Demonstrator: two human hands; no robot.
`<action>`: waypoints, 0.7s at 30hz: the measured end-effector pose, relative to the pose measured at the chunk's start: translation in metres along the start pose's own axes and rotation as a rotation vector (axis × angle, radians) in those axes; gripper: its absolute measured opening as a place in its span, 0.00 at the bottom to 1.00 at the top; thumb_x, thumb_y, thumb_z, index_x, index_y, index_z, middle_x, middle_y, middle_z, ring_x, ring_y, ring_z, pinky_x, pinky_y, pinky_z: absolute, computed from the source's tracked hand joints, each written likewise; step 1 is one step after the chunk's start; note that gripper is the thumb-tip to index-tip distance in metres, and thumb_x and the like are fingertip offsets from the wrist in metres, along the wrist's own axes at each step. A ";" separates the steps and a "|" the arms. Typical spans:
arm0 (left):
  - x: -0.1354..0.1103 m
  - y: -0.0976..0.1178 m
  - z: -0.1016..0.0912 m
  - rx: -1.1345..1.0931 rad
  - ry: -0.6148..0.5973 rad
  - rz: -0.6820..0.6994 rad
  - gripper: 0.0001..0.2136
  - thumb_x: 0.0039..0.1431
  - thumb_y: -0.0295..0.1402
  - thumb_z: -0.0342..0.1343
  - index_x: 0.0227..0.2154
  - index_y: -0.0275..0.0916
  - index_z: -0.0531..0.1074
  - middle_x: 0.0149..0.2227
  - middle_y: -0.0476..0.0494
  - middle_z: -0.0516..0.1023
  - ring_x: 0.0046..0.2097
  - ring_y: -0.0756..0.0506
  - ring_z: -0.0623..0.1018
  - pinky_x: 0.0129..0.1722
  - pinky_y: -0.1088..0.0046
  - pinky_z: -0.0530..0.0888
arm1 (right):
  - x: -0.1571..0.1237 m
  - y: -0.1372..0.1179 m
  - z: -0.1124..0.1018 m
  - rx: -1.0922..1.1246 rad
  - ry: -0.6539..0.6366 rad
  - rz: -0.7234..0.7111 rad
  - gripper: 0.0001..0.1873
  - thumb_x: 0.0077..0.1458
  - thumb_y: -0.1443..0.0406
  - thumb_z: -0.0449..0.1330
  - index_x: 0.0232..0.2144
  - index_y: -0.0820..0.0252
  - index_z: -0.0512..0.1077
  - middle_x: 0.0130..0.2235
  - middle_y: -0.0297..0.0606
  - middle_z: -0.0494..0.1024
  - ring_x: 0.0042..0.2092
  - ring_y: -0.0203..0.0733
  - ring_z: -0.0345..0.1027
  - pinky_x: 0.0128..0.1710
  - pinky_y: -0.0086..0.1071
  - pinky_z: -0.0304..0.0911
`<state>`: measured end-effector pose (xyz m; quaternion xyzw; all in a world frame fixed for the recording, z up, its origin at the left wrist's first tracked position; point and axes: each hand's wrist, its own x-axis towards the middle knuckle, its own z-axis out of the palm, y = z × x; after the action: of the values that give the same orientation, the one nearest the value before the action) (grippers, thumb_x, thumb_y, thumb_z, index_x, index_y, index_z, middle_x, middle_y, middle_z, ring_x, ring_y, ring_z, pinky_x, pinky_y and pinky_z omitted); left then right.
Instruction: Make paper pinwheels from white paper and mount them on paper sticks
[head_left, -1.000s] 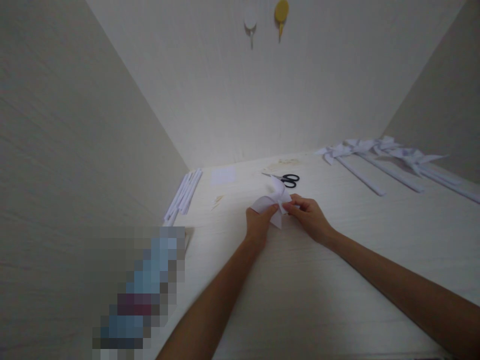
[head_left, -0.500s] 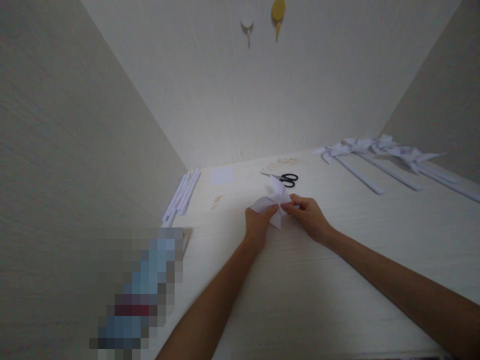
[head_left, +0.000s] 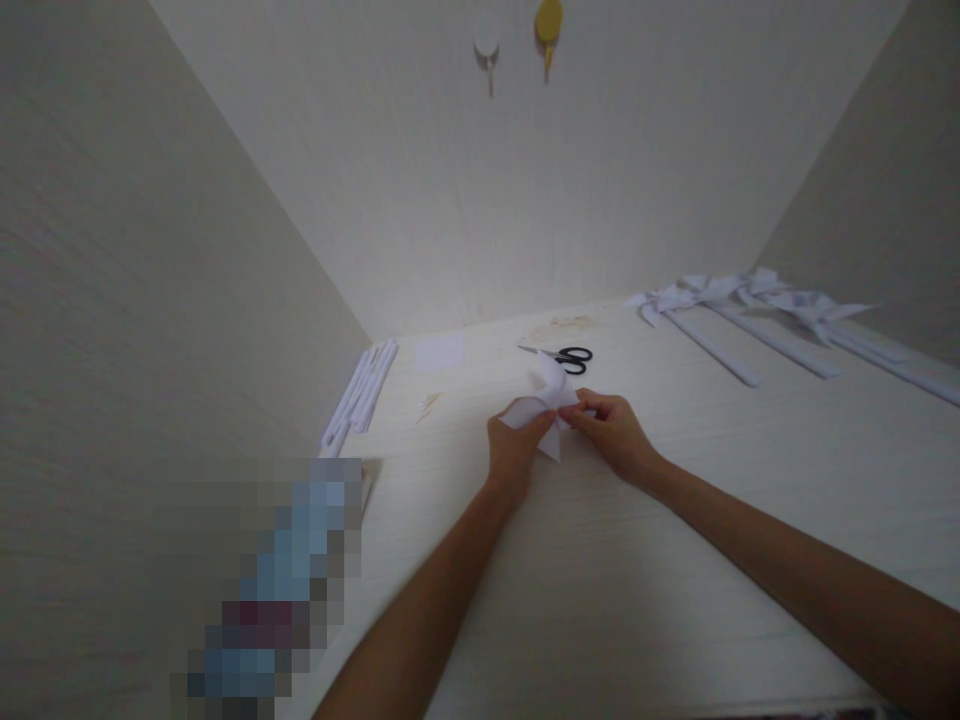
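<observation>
Between my two hands is a white paper pinwheel (head_left: 553, 378), its blades curled in toward the middle. My left hand (head_left: 514, 450) is closed on it from the left, the thumb pressed near the centre. From the right, my right hand (head_left: 611, 430) pinches close to that same centre with thumb and forefinger; whether a small piece sits in the pinch is too small to make out. Just behind the pinwheel lies a pair of black-handled scissors (head_left: 574, 357), partly covered by a blade of paper.
White paper pinwheels on rolled sticks (head_left: 712, 345) lie at the back right. Several paper tubes (head_left: 360, 385) rest along the left wall, near a square paper sheet (head_left: 440, 351). Small sticks (head_left: 427, 405) lie on the table. A blurred-out object (head_left: 285, 570) stands at lower left.
The whole view has shifted slightly, with things appearing a little further left. Both hands keep their hold on the pinwheel, almost unmoved.
</observation>
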<state>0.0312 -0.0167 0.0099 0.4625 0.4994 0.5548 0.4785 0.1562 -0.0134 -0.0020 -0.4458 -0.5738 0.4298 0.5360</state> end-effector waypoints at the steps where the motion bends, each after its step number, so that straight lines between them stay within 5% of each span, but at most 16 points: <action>1: 0.000 0.000 0.001 0.001 0.013 -0.001 0.08 0.36 0.31 0.59 0.22 0.33 0.72 0.22 0.49 0.72 0.25 0.51 0.69 0.26 0.75 0.65 | 0.000 0.000 0.000 0.003 0.015 0.014 0.13 0.41 0.61 0.58 0.13 0.60 0.62 0.21 0.29 0.62 0.24 0.32 0.54 0.23 0.28 0.49; 7: -0.001 0.001 0.002 -0.012 0.019 -0.025 0.06 0.36 0.31 0.59 0.20 0.34 0.71 0.21 0.50 0.72 0.24 0.51 0.68 0.25 0.75 0.65 | -0.001 0.005 0.003 0.130 0.160 0.096 0.14 0.35 0.60 0.62 0.18 0.59 0.60 0.19 0.28 0.63 0.20 0.30 0.52 0.18 0.26 0.48; 16: 0.000 0.001 0.001 0.008 0.004 -0.045 0.06 0.36 0.31 0.59 0.19 0.34 0.71 0.21 0.49 0.72 0.24 0.51 0.68 0.25 0.76 0.65 | 0.001 0.003 0.002 0.232 0.126 0.075 0.18 0.33 0.64 0.64 0.19 0.58 0.55 0.20 0.25 0.64 0.19 0.28 0.55 0.17 0.24 0.50; 21: 0.006 0.007 -0.008 -0.078 -0.286 -0.172 0.08 0.34 0.32 0.60 0.19 0.33 0.72 0.21 0.47 0.72 0.24 0.50 0.70 0.27 0.74 0.65 | 0.009 0.002 -0.012 0.271 -0.004 0.185 0.19 0.31 0.66 0.64 0.19 0.58 0.55 0.18 0.24 0.64 0.19 0.30 0.59 0.18 0.26 0.54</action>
<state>0.0217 -0.0116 0.0165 0.4731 0.4422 0.4592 0.6081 0.1680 -0.0046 -0.0009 -0.4195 -0.4680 0.5518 0.5482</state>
